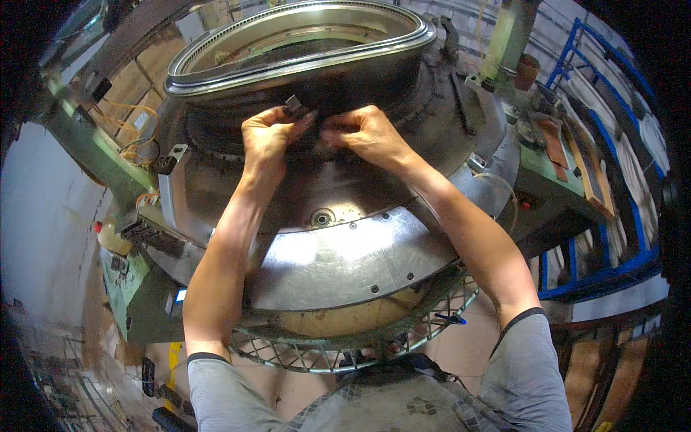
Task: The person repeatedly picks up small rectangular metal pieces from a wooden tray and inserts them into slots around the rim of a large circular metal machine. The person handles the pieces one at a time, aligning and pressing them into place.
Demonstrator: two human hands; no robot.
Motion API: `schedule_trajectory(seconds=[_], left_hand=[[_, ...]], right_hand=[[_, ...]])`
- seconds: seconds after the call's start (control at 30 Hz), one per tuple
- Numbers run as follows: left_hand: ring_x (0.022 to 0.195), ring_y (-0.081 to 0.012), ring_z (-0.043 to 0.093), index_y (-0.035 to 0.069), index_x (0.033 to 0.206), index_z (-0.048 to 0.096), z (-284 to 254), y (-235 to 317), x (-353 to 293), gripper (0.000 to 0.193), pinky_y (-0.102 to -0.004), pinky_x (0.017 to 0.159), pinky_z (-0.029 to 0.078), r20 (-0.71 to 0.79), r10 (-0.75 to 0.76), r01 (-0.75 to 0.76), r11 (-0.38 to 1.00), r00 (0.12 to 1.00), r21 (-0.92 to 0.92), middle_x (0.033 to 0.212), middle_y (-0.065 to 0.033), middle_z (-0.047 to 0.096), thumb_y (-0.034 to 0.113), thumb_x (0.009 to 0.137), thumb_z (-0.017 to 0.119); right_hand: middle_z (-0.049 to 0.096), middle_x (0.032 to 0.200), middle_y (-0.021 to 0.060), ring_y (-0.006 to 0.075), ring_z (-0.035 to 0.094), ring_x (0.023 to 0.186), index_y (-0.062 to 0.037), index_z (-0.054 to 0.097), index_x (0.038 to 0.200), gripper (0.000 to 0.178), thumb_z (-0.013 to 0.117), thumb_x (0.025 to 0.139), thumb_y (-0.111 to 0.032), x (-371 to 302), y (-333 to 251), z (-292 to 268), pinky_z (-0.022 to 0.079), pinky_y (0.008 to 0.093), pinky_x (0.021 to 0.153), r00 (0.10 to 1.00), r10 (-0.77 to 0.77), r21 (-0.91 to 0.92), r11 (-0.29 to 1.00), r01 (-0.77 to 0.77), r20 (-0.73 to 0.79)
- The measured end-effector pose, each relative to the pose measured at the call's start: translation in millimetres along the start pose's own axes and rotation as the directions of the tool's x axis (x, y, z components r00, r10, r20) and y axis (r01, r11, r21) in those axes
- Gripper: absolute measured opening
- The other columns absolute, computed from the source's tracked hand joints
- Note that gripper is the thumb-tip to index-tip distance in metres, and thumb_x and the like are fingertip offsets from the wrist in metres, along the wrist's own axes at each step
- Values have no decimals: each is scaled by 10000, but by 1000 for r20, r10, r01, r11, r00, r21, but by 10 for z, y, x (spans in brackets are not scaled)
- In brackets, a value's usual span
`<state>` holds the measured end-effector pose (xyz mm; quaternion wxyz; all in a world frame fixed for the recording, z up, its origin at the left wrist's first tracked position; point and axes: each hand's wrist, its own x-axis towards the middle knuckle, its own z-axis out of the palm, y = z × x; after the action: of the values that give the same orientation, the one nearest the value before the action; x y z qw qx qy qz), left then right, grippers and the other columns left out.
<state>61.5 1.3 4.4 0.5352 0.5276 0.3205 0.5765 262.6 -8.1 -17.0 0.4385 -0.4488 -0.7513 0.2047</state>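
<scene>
Both arms reach over a large round metal machine (345,248) that looks like a circular knitting machine. My left hand (268,137) is closed in a pinch on a small dark metal block (292,104), whose upper end sticks out above the fingers. Close beside it, my right hand (366,135) has its thumb and fingers pressed together; anything between them is too small or too dark to make out. The two hands are a little apart, just in front of the dark wall beneath the shiny ring (299,80) of the machine.
A round screw socket (322,219) sits in the machine's bed below my hands. Green machine legs (101,155) rise at both sides. A blue rack (608,137) with white rolls stands right. Below the bed runs a green lattice guard (302,359).
</scene>
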Motion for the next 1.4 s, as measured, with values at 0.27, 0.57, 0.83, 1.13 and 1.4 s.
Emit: schedule_trajectory(seconds=[0.27, 0.57, 0.83, 1.13, 1.4], left_hand=[[759, -146, 672, -1, 902, 734, 239, 109, 14, 92, -286, 722, 537, 126, -82, 69, 992, 989, 107, 879, -68, 732, 35, 821, 707], [843, -209, 685, -46, 974, 723, 101, 7, 115, 185, -317, 815, 540, 177, -300, 289, 953, 937, 87, 948, -133, 731, 63, 828, 693], [964, -221, 705, -34, 1019, 691, 184, -58, 97, 191, -328, 895, 572, 130, -293, 318, 912, 947, -258, 1008, -128, 724, -43, 828, 694], [788, -249, 729, -5, 944, 716, 336, -12, -17, 178, -327, 717, 563, 386, 577, -656, 384, 720, 650, 877, -153, 729, -71, 779, 708], [933, -363, 708, 19, 899, 706, 332, -118, -65, 255, -406, 806, 598, 506, 463, -599, 69, 728, 798, 1234, -183, 670, -89, 684, 621]], right_hand=[[735, 772, 23, 53, 605, 646, -33, 787, 997, 172, 771, 832, -79, 18, 22, -34, 498, 239, 578, 1000, 11, 216, 976, -5, -24], [729, 769, 43, 135, 621, 617, -7, 778, 959, 178, 697, 824, -89, -52, 91, -137, 520, 313, 599, 963, 154, 356, 906, -227, 222], [651, 670, -4, 54, 526, 563, -29, 760, 920, 150, 697, 942, -164, -75, 296, -15, 408, 243, 494, 977, 113, 395, 918, -32, -182], [704, 743, 11, 69, 552, 642, 16, 754, 949, 158, 707, 910, -129, -80, 402, -16, 463, 266, 572, 981, -16, 22, 1000, 21, -192], [739, 794, 62, 80, 601, 704, 29, 753, 981, 169, 706, 902, -112, -65, 381, -19, 500, 274, 625, 979, -36, 54, 997, 47, -200]])
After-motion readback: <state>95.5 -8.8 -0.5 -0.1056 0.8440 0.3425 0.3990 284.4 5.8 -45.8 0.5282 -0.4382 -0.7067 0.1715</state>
